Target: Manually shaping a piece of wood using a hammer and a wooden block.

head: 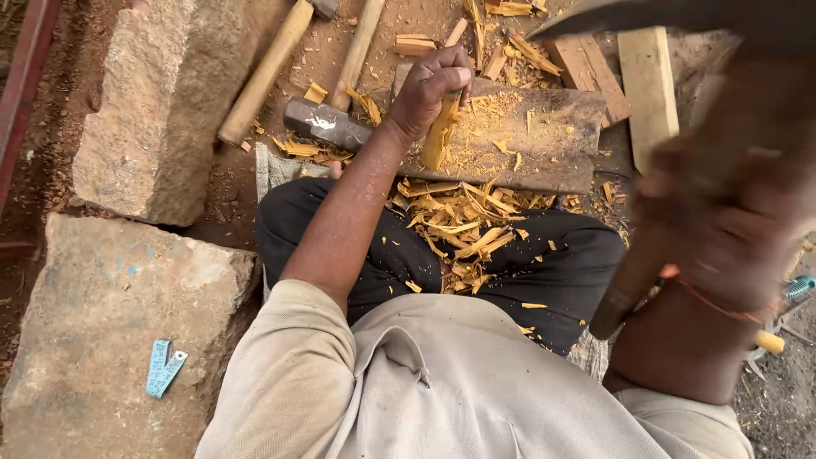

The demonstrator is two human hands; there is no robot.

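Your left hand (432,87) is clenched around a short yellow-orange piece of wood (440,136), standing it upright on the dark, worn wooden chopping block (544,127) that lies across the ground just beyond your knees. Your right hand (722,221) is raised close to the camera and blurred — its fingers are wrapped round the dark wooden handle of a broad-bladed chopping tool (646,17), whose blade hangs above the block's far edge.

The step in hand looks like shaving the piece down: the tool is up, the stroke not yet landed. The next blow calls for the blade to meet the wood below your left fingers, so keep that grip high and the piece steady.

Pale orange wood shavings (463,225) lie heaped on your lap, on the near side of the block. To the block's left rests a steel sledgehammer with a pale handle (327,123), and beyond that a rough grey stone slab (161,102).
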